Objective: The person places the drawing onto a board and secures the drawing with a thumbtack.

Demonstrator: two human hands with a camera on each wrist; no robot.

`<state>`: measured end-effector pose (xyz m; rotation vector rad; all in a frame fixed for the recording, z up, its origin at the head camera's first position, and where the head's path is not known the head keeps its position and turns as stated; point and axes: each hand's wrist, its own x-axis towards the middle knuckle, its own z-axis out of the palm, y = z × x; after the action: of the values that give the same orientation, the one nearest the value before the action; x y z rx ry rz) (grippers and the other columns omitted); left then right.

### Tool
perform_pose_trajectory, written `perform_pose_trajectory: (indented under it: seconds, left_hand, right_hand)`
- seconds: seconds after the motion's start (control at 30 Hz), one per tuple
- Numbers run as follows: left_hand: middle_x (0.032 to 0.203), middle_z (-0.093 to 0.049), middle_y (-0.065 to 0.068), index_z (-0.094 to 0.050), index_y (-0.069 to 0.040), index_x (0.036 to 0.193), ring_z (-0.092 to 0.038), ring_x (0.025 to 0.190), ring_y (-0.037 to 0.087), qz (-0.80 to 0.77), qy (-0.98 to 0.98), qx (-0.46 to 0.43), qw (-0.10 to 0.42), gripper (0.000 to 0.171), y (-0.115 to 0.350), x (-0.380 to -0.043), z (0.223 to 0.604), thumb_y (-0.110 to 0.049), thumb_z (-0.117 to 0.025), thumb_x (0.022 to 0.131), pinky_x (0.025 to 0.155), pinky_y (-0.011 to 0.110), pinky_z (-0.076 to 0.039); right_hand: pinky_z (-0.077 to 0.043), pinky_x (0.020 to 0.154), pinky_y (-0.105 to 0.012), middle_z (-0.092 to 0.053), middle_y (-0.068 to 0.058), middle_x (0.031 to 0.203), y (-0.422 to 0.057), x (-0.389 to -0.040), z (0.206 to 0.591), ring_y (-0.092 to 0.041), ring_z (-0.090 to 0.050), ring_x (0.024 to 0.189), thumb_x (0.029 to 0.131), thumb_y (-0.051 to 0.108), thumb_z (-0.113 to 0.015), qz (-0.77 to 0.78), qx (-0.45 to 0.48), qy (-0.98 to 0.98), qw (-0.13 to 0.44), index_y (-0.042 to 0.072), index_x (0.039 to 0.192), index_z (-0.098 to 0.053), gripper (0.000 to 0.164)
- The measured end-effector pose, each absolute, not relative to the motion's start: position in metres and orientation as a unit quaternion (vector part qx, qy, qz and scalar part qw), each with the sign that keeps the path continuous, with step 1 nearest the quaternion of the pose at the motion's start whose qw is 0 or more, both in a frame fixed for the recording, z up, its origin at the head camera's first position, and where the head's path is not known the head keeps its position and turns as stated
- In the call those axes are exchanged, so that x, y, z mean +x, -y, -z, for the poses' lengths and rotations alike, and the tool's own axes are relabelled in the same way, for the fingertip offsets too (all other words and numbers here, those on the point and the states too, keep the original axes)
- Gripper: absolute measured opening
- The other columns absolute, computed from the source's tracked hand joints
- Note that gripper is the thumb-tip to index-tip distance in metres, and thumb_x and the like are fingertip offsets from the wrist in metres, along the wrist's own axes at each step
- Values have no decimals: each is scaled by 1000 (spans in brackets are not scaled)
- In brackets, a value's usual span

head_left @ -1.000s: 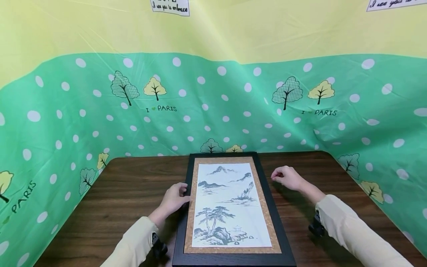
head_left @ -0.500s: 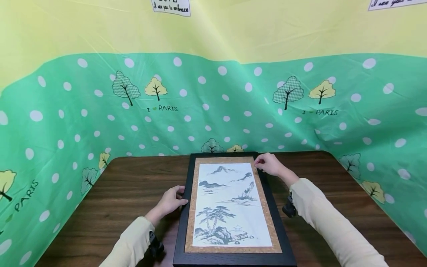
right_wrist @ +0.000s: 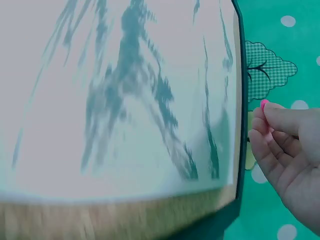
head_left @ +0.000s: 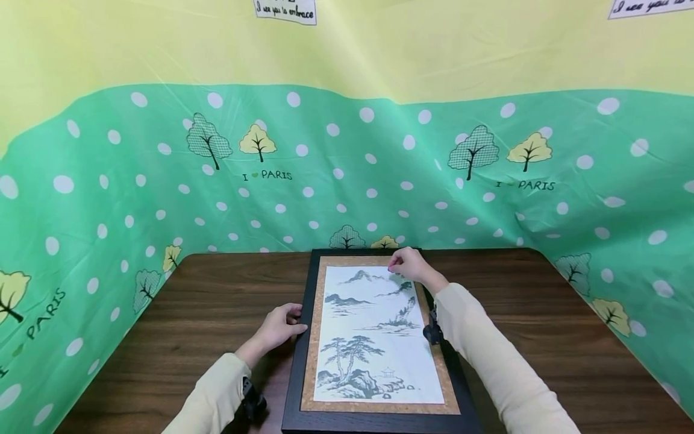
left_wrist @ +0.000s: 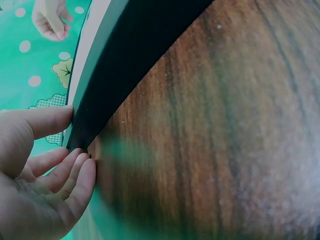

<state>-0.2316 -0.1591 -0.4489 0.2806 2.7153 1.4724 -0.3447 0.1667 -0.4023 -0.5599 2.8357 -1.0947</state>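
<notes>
A black-framed cork board (head_left: 332, 261) lies on the table, with a white ink landscape print (head_left: 374, 361) on it. My left hand (head_left: 279, 325) holds the frame's left edge; in the left wrist view the thumb (left_wrist: 55, 120) is at its upper edge and the fingers (left_wrist: 75, 187) are below. My right hand (head_left: 409, 265) is over the print's upper right part. Its thumb and index finger pinch a small pink push pin (right_wrist: 264, 104), mostly hidden by the fingertips.
The dark wood table (head_left: 217, 283) extends on both sides of the board. Behind it hangs a green and yellow cloth (head_left: 347, 157) with white dots and printed trees. The board's far edge reaches the back of the table.
From beside the board, my right hand has moved left across the frame to the print's upper right. The left hand stays at the left edge, nearly unmoved.
</notes>
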Motion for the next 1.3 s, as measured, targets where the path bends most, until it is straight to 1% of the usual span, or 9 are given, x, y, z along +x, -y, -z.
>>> perform_pose_trajectory:
  seconds: [0.1, 0.17, 0.4, 0.6, 0.87, 1.0, 1.13, 1.2, 1.3]
  left_hand:
    - [100, -61, 17, -54, 10, 114, -59, 84, 25, -478, -874, 88, 20, 43, 160, -232, 450, -1, -69, 75, 65, 31, -49]
    - [100, -61, 17, -54, 10, 114, -59, 83, 24, -479, -873, 86, 20, 43, 160, -232, 451, -1, -69, 75, 65, 30, -49]
    - [101, -61, 16, -54, 9, 114, -58, 84, 24, -488, -868, 83, 24, 42, 160, -231, 452, -2, -69, 76, 66, 30, -48]
    - [100, -61, 16, -54, 9, 114, -58, 84, 23, -495, -865, 78, 25, 42, 160, -230, 451, -1, -69, 76, 66, 30, -48]
    - [101, -61, 16, -54, 9, 114, -58, 84, 24, -494, -865, 84, 22, 42, 161, -230, 452, -2, -69, 76, 67, 31, -48]
    - [101, -61, 17, -54, 9, 114, -58, 85, 24, -497, -863, 87, 24, 43, 161, -231, 453, -3, -69, 76, 65, 29, -48]
    - [102, -60, 17, -54, 9, 115, -57, 85, 25, -501, -861, 90, 24, 43, 161, -231, 453, -2, -69, 76, 63, 29, -47]
    - [102, -60, 17, -54, 9, 114, -57, 84, 25, -501, -861, 90, 23, 43, 161, -231, 454, -2, -69, 76, 63, 29, -47]
    - [101, -61, 17, -54, 9, 114, -57, 84, 25, -500, -861, 87, 20, 43, 161, -232, 453, -2, -69, 76, 63, 29, -47]
  right_hand:
    - [-46, 53, -27, -62, -12, 72, -158, -349, 409, -18, -55, 60, 84, 3, -61, 366, -165, -915, 21, -2, 82, -66, 7]
    - [-45, 53, -25, -62, -11, 72, -151, -350, 413, -15, -53, 59, 84, 4, -61, 373, -150, -915, 18, -2, 83, -66, 8]
    - [-46, 53, -25, -63, -13, 78, -133, -353, 431, -14, -54, 62, 86, 3, -58, 468, -88, -878, 47, -6, 90, -65, 12]
    - [-44, 52, -23, -61, -8, 72, -122, -357, 436, -12, -51, 58, 85, 6, -60, 488, -21, -872, 21, -4, 85, -67, 13]
    - [-48, 51, -24, -64, -10, 73, -112, -364, 435, -13, -55, 57, 84, 5, -59, 481, 68, -874, 31, -3, 85, -70, 14]
    - [-49, 50, -25, -65, -11, 75, -112, -367, 437, -14, -56, 58, 84, 5, -59, 467, 87, -879, 34, -2, 86, -71, 14]
    - [-51, 52, -29, -65, -14, 76, -115, -372, 441, -17, -58, 58, 83, 3, -59, 492, 88, -865, 42, -4, 87, -70, 14]
    - [-50, 50, -29, -64, -15, 73, -117, -374, 442, -17, -58, 55, 83, 0, -58, 510, 80, -855, 44, -5, 82, -69, 12]
    - [-51, 50, -29, -64, -16, 74, -119, -376, 443, -17, -58, 52, 82, -2, -59, 518, 80, -850, 46, -5, 80, -69, 11]
